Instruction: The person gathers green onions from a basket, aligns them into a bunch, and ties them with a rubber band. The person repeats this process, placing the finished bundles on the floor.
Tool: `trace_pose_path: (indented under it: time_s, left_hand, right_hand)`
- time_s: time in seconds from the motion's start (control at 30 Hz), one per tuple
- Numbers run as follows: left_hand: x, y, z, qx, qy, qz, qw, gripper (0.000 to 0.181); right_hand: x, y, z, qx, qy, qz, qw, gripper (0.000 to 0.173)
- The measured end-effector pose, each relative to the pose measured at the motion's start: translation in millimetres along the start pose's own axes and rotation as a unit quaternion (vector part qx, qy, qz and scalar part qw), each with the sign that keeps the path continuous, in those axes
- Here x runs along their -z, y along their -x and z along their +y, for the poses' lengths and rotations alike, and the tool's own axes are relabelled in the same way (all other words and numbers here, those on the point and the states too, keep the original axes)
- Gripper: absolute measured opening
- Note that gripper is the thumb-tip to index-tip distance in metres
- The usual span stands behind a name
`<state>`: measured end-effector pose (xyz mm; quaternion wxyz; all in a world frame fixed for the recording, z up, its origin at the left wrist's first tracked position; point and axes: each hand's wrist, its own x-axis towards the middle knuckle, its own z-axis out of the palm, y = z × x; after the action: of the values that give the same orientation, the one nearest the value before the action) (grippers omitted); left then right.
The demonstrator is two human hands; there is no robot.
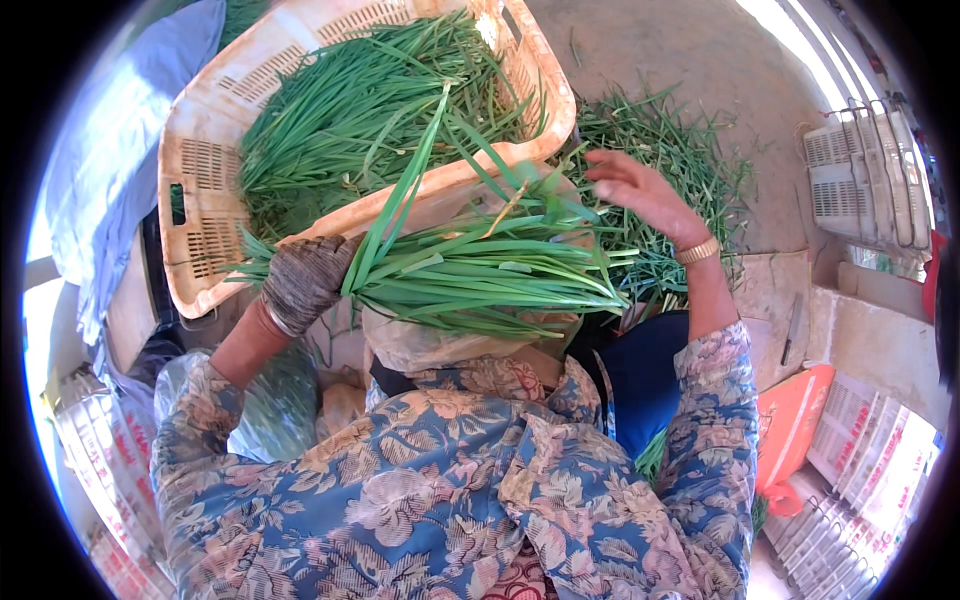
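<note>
My left hand [309,283], in a grey knit glove, is closed around a bunch of long green leaves [480,274], probably garlic chives, which lies across my lap with its pale ends to the right. Bare, with a gold-coloured band at the wrist, my right hand [637,187] is raised beyond those ends, its fingers apart and nothing plainly held. Blurred loose leaves hang between it and the bunch. Just ahead, a dirty cream plastic crate [191,225] holds a large heap of similar leaves [360,112]. Clear plastic sheeting [457,341] lies under the bunch.
Loose leaf scraps [667,142] are piled on the floor right of the crate. A knife [791,330] lies farther right, near an orange bag [795,420]. White crates [862,180] stand at the right edge. Blue cloth [112,172] and a clear bag of greens [277,405] are at left.
</note>
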<state>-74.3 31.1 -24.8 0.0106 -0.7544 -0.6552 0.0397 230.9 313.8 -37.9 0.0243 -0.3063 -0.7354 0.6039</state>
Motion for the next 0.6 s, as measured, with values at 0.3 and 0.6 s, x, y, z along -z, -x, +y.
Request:
trace_pose_path:
  time_s: [0.3,0.6]
  left_hand:
    - [22,-17,-4,-0.021,0.009,0.000,1.000,0.022]
    - [11,-7,-10,-0.038,-0.011,0.005,0.999,0.025]
  right_hand:
    - [-60,8,-44,0.084,0.166,-0.043,0.982,0.027]
    - [4,-1,49,-0.004,0.107,0.375,0.921,0.018]
